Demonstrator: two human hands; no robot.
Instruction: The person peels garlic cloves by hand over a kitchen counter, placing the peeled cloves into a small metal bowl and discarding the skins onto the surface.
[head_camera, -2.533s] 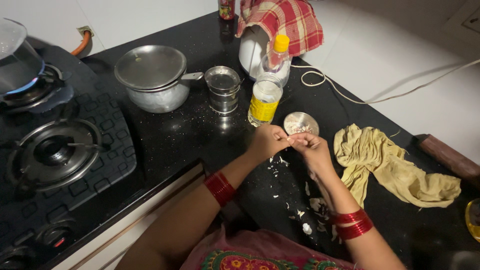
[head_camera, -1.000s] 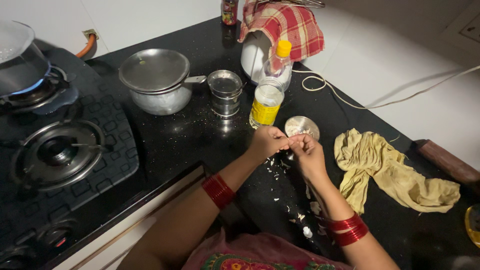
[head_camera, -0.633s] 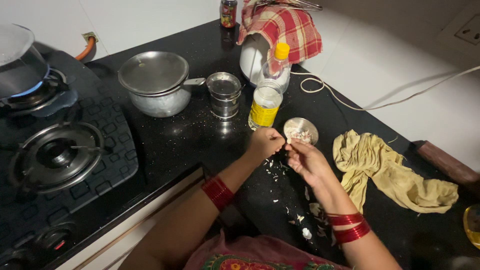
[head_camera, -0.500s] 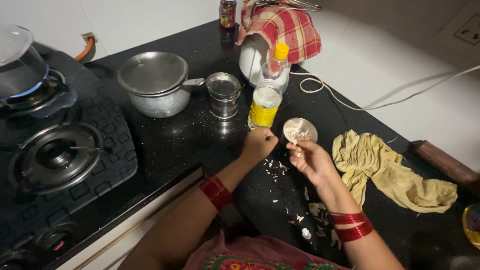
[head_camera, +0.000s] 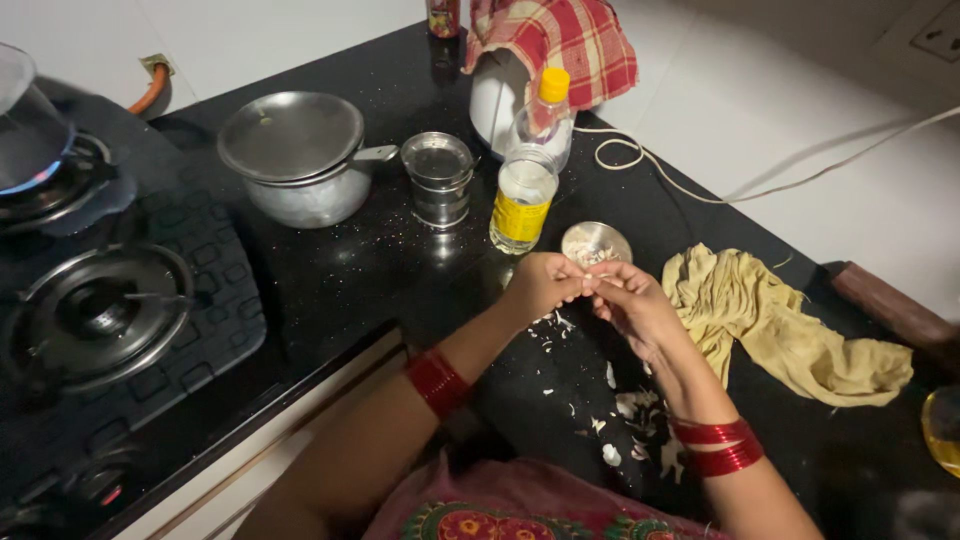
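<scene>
Both hands meet above the black tabletop (head_camera: 330, 270), the left hand (head_camera: 540, 285) and right hand (head_camera: 630, 300) pinching one small garlic clove (head_camera: 590, 283) together, each grip clenched on it. Peeling seems underway; next, the peeled clove probably belongs in the small steel bowl (head_camera: 596, 243) nearby.

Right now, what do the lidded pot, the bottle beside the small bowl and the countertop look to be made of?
Lidded pot: likely steel, dull grey metallic sheen. Bottle: apparently clear plastic with a yellow cap and label; see-through walls. Countertop: looks like polished black stone, speckled and reflective. Small bowl: seemingly shiny metal.
</scene>
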